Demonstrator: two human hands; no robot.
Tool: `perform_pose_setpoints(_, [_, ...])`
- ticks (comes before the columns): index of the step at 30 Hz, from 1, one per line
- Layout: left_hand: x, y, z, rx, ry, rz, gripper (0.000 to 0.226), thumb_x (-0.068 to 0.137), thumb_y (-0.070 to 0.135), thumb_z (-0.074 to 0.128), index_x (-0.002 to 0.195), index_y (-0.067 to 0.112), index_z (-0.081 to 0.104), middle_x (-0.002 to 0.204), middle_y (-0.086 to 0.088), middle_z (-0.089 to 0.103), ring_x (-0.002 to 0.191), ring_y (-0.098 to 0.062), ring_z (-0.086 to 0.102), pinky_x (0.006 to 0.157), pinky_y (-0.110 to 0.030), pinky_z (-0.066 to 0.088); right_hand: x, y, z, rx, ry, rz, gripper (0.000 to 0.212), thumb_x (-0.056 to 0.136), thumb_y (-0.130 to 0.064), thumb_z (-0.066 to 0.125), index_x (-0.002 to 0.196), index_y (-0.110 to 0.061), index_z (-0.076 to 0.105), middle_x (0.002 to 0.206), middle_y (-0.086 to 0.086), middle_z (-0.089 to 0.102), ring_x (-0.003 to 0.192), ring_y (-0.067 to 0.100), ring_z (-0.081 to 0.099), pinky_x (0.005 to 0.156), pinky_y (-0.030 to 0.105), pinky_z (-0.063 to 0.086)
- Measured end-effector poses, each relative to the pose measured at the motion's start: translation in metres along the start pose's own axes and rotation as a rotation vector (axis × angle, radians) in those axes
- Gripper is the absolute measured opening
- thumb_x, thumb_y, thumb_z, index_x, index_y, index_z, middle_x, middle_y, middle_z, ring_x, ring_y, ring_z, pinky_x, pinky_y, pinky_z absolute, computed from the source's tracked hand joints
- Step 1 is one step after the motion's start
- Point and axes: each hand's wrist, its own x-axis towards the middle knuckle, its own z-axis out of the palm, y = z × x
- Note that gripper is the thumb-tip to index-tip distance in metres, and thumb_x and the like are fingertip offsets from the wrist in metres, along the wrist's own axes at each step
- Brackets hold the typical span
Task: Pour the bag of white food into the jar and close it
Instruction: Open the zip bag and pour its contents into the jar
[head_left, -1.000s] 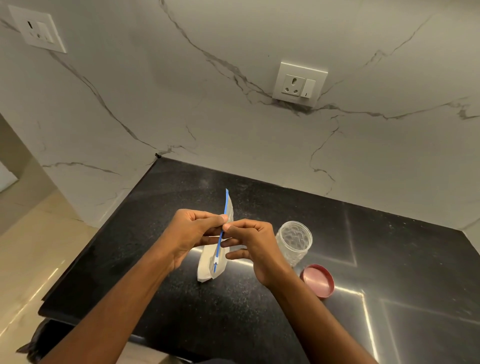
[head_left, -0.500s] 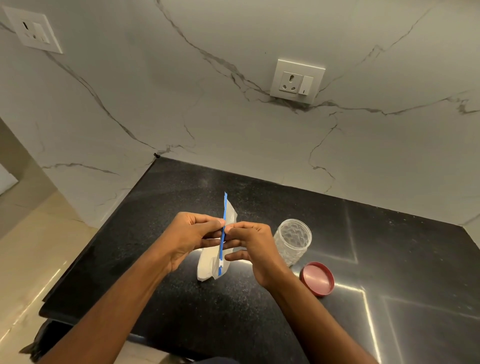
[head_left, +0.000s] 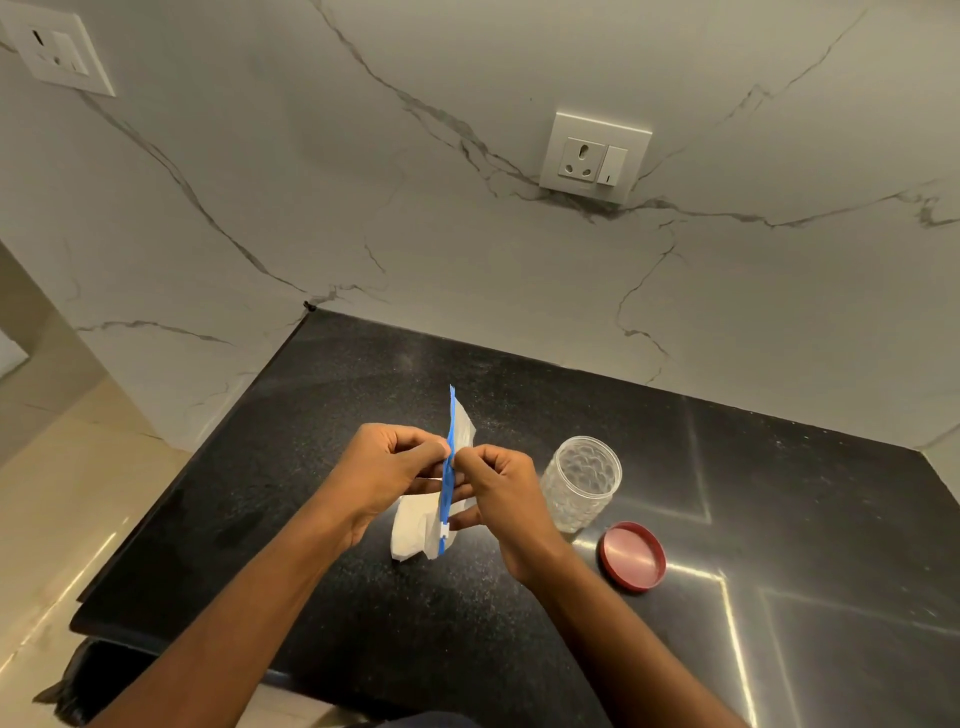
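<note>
A clear zip bag with white food stands on the black counter, its blue zip strip seen edge-on and pointing up. My left hand pinches the strip from the left. My right hand pinches it from the right, fingertips nearly meeting at the strip. A small white slider sits low on the strip. To the right stands an open clear textured jar, with nothing visible inside. Its red lid lies flat on the counter, in front and to the right of the jar.
White marble walls close the counter at the back and left. A socket with a switch is on the back wall, another at the upper left. The counter's left and front edges drop to a beige floor.
Both hands keep their pinch on the zip strip and have shifted only slightly. The jar and lid have not moved.
</note>
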Motion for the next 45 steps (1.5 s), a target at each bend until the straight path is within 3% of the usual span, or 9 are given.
perform_pose_setpoints(9, [-0.004,0.018,-0.023,0.508,0.335,0.197,0.018,0.084,0.025,0.079,0.067,0.022,0.074,0.057,0.004,0.071,0.053,-0.012,0.068,0.051,-0.024,0.056,0.001,-0.009,-0.024,-0.119,0.109,-0.145,0.013,0.103,-0.019,0.053,0.102,-0.009,0.060,0.081,0.013,0.072,0.064,0.018,0.072,0.048,0.033,0.060])
perform_pose_setpoints(12, [-0.012,0.032,-0.028,0.767,0.357,0.308,0.012,0.081,0.029,0.077,0.080,0.027,0.065,0.076,0.013,0.066,0.069,-0.008,0.063,0.060,-0.028,0.049,0.006,-0.017,-0.034,-0.306,0.109,-0.208,0.011,0.100,-0.023,0.054,0.095,-0.015,0.059,0.076,0.003,0.071,0.066,0.020,0.073,0.048,0.036,0.060])
perform_pose_setpoints(16, [-0.018,0.054,-0.026,1.037,-0.037,0.693,0.033,0.079,0.033,0.065,0.111,0.040,0.066,0.120,0.019,0.063,0.116,-0.007,0.056,0.099,-0.041,0.047,0.018,-0.036,-0.038,-0.565,0.037,-0.245,0.011,0.097,-0.030,0.057,0.091,-0.021,0.059,0.081,-0.001,0.067,0.072,0.019,0.067,0.065,0.051,0.061])
perform_pose_setpoints(18, [-0.015,0.059,-0.017,1.114,-0.280,0.685,0.047,0.080,0.046,0.061,0.126,0.043,0.065,0.136,0.022,0.058,0.132,-0.002,0.046,0.114,-0.041,0.030,0.025,-0.047,-0.040,-0.633,-0.017,-0.238,0.014,0.101,-0.034,0.057,0.091,-0.025,0.057,0.084,-0.002,0.067,0.076,0.021,0.068,0.068,0.045,0.062])
perform_pose_setpoints(22, [-0.002,0.053,-0.003,1.338,-0.354,0.720,0.065,0.084,0.083,0.052,0.130,0.039,0.064,0.129,0.019,0.060,0.127,-0.003,0.047,0.116,-0.040,0.020,0.035,-0.063,-0.049,-0.616,-0.118,-0.188,0.016,0.106,-0.025,0.053,0.093,-0.021,0.061,0.083,0.000,0.069,0.065,0.009,0.069,0.058,0.021,0.059])
perform_pose_setpoints(30, [0.008,0.044,0.036,1.286,-0.125,0.824,0.043,0.099,0.066,0.051,0.103,0.033,0.079,0.082,0.012,0.075,0.067,-0.005,0.053,0.083,-0.028,0.040,0.025,-0.059,-0.058,-0.342,-0.092,-0.129,0.021,0.105,-0.020,0.055,0.102,-0.007,0.071,0.097,0.015,0.074,0.082,0.020,0.070,0.073,0.032,0.059])
perform_pose_setpoints(38, [0.006,0.068,0.029,0.719,-0.152,0.615,0.022,0.098,0.040,0.069,0.101,0.022,0.082,0.082,0.006,0.077,0.073,-0.010,0.072,0.075,-0.039,0.063,-0.027,-0.024,-0.083,-0.052,0.166,-0.342,0.019,0.102,-0.031,0.066,0.119,-0.025,0.071,0.113,0.000,0.077,0.106,0.019,0.074,0.089,0.039,0.063])
perform_pose_setpoints(41, [-0.003,0.087,0.034,0.622,-0.146,0.633,0.020,0.096,0.042,0.070,0.095,0.025,0.080,0.082,0.009,0.076,0.074,-0.007,0.072,0.071,-0.027,0.064,-0.045,0.004,-0.090,-0.110,0.192,-0.291,0.041,0.090,-0.047,0.076,0.128,-0.035,0.065,0.124,-0.009,0.072,0.116,0.016,0.071,0.095,0.042,0.061])
perform_pose_setpoints(45, [-0.012,0.121,0.055,0.500,-0.182,0.687,0.025,0.095,0.040,0.072,0.091,0.017,0.079,0.080,0.008,0.075,0.073,-0.007,0.071,0.066,-0.017,0.060,-0.058,0.034,-0.104,-0.040,0.273,-0.231,0.029,0.092,-0.040,0.074,0.119,-0.032,0.069,0.120,-0.002,0.076,0.112,0.022,0.073,0.093,0.045,0.063])
